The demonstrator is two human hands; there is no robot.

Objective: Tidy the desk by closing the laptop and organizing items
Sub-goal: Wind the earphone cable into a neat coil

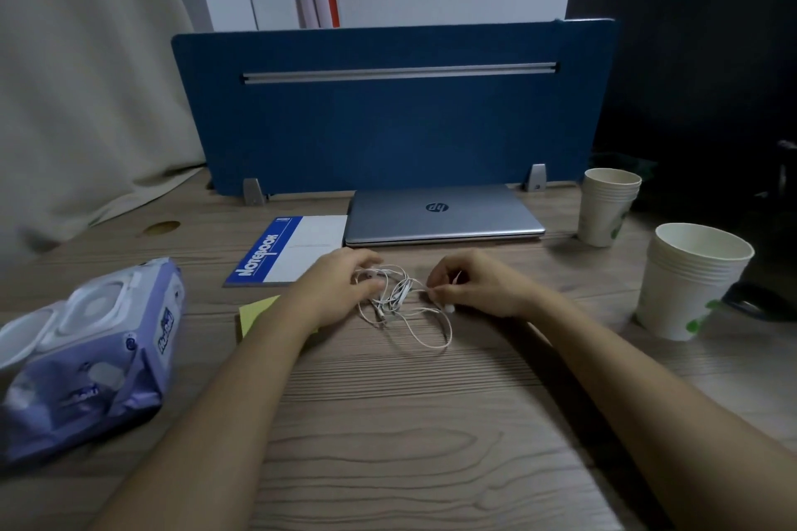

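One laptop (444, 216), one notebook (293, 248), two cup stacks (608, 207) (paper), one earphone cord (405, 302), one wipes pack (95, 354).

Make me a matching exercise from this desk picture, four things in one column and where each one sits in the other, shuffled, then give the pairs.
Things
1. laptop
2. notebook
3. earphones
4. wipes pack

Places
A. near left of the desk
B. between the left hand and right hand
C. closed, against the blue divider
D. flat, just left of the laptop

Pairs: 1-C, 2-D, 3-B, 4-A
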